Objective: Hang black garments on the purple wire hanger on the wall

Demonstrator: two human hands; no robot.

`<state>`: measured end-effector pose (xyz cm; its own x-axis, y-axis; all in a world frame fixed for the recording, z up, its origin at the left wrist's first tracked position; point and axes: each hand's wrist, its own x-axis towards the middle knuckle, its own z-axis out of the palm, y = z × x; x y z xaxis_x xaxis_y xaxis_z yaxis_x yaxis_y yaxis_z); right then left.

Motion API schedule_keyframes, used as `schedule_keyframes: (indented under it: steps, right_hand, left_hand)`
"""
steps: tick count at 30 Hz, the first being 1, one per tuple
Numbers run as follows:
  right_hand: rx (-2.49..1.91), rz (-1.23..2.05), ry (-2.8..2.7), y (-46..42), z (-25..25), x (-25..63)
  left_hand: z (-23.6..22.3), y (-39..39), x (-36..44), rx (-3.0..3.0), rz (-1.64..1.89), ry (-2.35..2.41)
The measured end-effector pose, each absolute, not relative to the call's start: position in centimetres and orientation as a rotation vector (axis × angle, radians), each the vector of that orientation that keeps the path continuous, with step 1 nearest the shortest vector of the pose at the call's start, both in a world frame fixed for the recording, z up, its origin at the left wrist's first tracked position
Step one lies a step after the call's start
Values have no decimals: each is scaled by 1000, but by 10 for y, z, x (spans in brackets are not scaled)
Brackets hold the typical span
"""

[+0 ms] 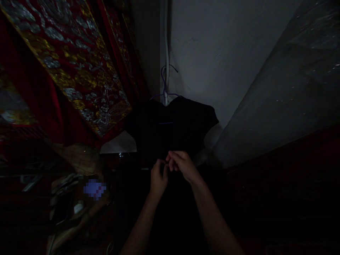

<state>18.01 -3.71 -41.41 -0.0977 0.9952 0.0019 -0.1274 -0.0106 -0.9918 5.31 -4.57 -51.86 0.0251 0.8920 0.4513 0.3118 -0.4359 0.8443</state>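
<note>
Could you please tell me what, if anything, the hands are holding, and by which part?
It cannot be told: the left hand and right hand are close together at the dark garment, but darkness hides any hold.

Dim indoor room, embroidered red cloth [85, 78], pale wall [225, 46]

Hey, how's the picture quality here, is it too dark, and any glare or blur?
Head view: very dark overall, the black short-sleeved fabric garment losing its folds in shadow around the bare left hand and bare right hand; head view: small glints on the grey, plastic-looking sheet at right; head view: lower left smeared, with a pixelated blue-violet patch.
</note>
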Motion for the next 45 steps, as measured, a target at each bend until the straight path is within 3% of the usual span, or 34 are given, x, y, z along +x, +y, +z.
schedule_keyframes:
  steps: [4,7,11,17,29,33,40,45]
  right_hand:
    - [-956,999,-1100,-13,-328,200]
    - [-956,970,-1345,-9,-295,205]
    - [-1098,1061,-1602,-26,-349,198]
    - [-1263,944,-1269,-54,-468,181]
    - [-1132,1374,-903,-66,-464,183]
    - [-1053,1407,-779,-48,-440,184]
    - [-862,1179,-928,16,-328,185]
    - [-821,1070,-1074,6,-303,178]
  left_hand:
    - [-534,-47,48,1671,1452,1363]
    - [-527,-51,48,1637,1484,1320]
    - [-510,-59,53,1618,1539,1229]
    - [-503,-66,62,1569,1512,1111]
    - [-504,-69,63,1618,1506,1163]
    - [-510,-66,61,1729,1524,1218]
    - [-521,-38,48,1958,1430,1303]
    - [-473,-5,33,2118,1254,1181]
